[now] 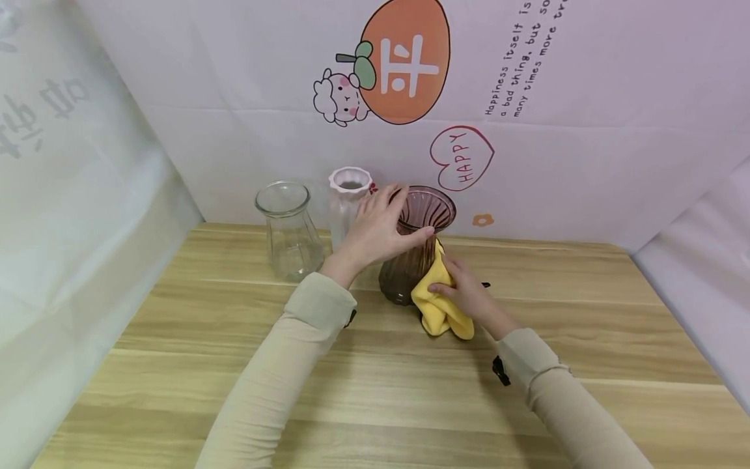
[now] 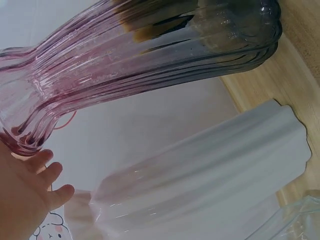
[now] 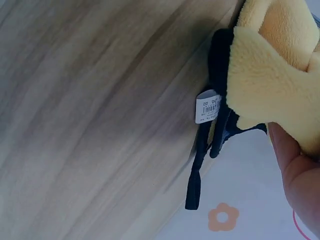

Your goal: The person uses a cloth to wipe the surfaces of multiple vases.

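I log over the feed a clear vase (image 1: 293,246) leftmost, a white vase (image 1: 342,218) beside it. Right of both, the left hand (image 1: 376,231) grips the purple vase (image 1: 409,266) by its rim, apparently to steady it; the right hand (image 1: 467,290) grips a cloth (image 1: 435,309) against its side, presumably for contact.
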`<state>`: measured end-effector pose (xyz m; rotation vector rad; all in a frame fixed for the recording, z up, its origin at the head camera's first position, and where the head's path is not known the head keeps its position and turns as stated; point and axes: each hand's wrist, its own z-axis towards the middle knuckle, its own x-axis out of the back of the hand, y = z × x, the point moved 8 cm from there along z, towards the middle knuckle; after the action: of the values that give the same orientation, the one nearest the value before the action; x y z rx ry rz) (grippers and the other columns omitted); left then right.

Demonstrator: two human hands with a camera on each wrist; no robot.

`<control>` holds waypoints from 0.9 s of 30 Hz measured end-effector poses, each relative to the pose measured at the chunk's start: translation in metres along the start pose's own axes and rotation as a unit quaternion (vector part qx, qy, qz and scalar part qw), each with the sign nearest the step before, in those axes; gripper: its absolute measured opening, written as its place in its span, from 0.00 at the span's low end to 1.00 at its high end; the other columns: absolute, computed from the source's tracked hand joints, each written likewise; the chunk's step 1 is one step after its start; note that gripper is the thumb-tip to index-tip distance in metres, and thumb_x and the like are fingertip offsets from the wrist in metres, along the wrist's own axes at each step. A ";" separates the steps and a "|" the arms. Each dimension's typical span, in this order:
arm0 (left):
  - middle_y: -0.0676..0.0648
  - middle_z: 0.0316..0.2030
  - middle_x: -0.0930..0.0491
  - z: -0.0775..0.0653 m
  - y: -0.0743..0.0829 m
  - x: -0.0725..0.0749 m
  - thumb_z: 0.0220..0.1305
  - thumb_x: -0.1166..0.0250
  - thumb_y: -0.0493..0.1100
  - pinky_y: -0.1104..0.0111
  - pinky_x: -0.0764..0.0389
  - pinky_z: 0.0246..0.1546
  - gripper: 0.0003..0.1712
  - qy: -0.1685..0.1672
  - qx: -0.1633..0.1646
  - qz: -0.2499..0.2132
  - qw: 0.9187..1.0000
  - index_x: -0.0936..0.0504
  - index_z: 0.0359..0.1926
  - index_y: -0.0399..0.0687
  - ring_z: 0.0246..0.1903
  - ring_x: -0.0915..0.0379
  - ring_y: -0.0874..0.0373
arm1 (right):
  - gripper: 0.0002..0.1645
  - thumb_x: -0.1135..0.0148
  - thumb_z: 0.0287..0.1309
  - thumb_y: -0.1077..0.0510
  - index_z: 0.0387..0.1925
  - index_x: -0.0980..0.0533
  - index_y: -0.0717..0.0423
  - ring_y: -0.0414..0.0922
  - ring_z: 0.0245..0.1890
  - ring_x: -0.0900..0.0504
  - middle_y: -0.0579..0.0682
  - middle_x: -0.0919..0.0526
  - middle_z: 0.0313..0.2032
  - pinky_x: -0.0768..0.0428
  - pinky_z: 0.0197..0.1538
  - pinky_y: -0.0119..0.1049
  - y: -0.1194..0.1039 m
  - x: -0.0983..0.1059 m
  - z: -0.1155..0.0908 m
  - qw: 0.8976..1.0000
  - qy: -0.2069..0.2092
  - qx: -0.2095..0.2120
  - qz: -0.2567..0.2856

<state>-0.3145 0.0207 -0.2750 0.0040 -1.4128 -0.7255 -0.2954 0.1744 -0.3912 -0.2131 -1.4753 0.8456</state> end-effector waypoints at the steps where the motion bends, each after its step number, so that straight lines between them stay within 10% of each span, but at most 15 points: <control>1: 0.44 0.74 0.49 0.000 0.000 0.000 0.60 0.47 0.71 0.52 0.55 0.75 0.52 0.004 0.000 0.000 1.000 0.51 0.75 0.48 0.74 0.55 0.46 | 0.41 0.39 0.60 0.58 0.70 0.44 0.68 0.66 0.61 0.32 0.71 0.35 0.63 0.30 0.61 0.60 0.001 0.000 0.000 1.000 -0.002 -0.008 -0.002; 7: 0.43 0.73 0.46 -0.002 -0.001 0.003 0.61 0.46 0.70 0.51 0.52 0.75 0.51 0.006 -0.004 -0.003 1.000 0.50 0.75 0.47 0.73 0.53 0.44 | 0.39 0.44 0.64 0.55 0.70 0.44 0.66 0.64 0.60 0.30 0.69 0.34 0.63 0.28 0.59 0.58 0.001 0.003 -0.001 0.999 0.001 -0.033 -0.002; 14: 0.44 0.75 0.52 -0.002 -0.005 0.003 0.63 0.47 0.68 0.53 0.61 0.76 0.51 -0.024 -0.009 -0.036 0.999 0.53 0.75 0.46 0.75 0.60 0.46 | 0.27 0.44 0.63 0.60 0.63 0.34 0.62 0.48 0.36 0.27 0.60 0.24 0.41 0.26 0.39 0.37 -0.019 0.022 0.008 0.998 0.043 0.014 0.040; 27: 0.44 0.75 0.54 0.001 -0.008 0.001 0.63 0.47 0.67 0.53 0.62 0.76 0.51 -0.033 -0.011 -0.059 0.998 0.55 0.75 0.45 0.75 0.60 0.47 | 0.34 0.41 0.61 0.59 0.66 0.37 0.63 0.51 0.43 0.27 0.63 0.25 0.47 0.27 0.45 0.41 -0.022 0.020 0.014 0.999 0.016 0.023 0.043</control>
<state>-0.3195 0.0142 -0.2776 0.0483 -1.4775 -0.8456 -0.3022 0.1659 -0.3601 -0.2562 -1.4236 0.9397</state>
